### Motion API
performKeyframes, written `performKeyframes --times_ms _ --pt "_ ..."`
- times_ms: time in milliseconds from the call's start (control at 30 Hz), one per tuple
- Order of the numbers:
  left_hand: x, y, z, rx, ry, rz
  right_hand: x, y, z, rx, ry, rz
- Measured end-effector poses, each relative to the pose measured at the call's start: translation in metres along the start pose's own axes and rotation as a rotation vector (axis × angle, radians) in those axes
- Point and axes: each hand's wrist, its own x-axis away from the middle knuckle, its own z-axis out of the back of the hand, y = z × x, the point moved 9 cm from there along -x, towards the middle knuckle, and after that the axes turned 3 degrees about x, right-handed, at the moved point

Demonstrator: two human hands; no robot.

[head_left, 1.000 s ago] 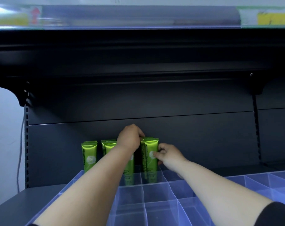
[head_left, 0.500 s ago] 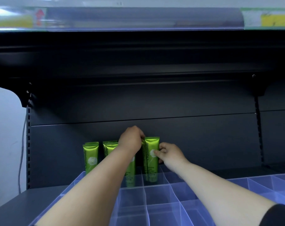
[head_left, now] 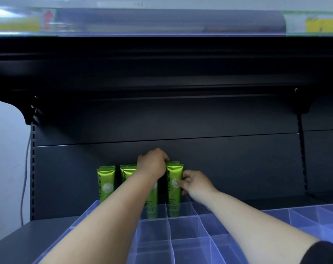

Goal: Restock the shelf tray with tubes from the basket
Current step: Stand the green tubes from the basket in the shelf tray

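Left hand (head_left: 152, 163): curled over a tube top, kept there since a second ago.
Right hand (head_left: 197, 184): pinched on tube (head_left: 174, 184), unchanged.
Tubes: upright in tray (head_left: 200, 235), rear cells.
Basket: unseen.
Change: none marked; seating judged nearly done.

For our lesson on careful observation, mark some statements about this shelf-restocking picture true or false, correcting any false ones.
1. The green tubes stand upright in the back row of the clear divided tray. True.
2. The right hand pinches the rightmost tube. True.
3. The left hand rests flat on the shelf board. False: it is curled over the top of a tube, which it mostly hides.
4. The tray's front compartments are full of tubes. False: they hold none.
5. The tubes are printed "Chamomile". True.
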Motion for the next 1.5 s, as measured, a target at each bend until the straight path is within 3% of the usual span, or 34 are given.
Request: performKeyframes --times_ms 333,667,733,900,1033,1333,1500 --pt "0.007 0.002 0.013 0.189 0.031 -0.006 0.0 -0.005 0.002 0.11 0.01 0.034" --pt "0.02 0.027 0.063 0.12 0.136 -0.106 0.007 -0.05 0.065 0.124 0.264 0.084" --pt "0.025 0.035 0.077 0.139 0.146 -0.126 0.013 -0.071 0.083 0.259 0.25 0.113" --pt "0.051 0.073 0.096 0.061 0.151 -0.237 0.071 -0.122 0.13 0.86 0.291 0.293" --pt "0.077 0.124 0.086 0.004 0.141 -0.37 0.122 -0.119 0.153 1.221 0.273 0.343" --pt "0.181 0.304 0.028 0.009 0.148 -0.773 0.256 -0.042 0.251 1.713 0.18 0.077" --pt "0.255 0.406 -0.014 0.057 0.084 -0.97 0.35 0.009 0.314 1.747 0.114 -0.14"
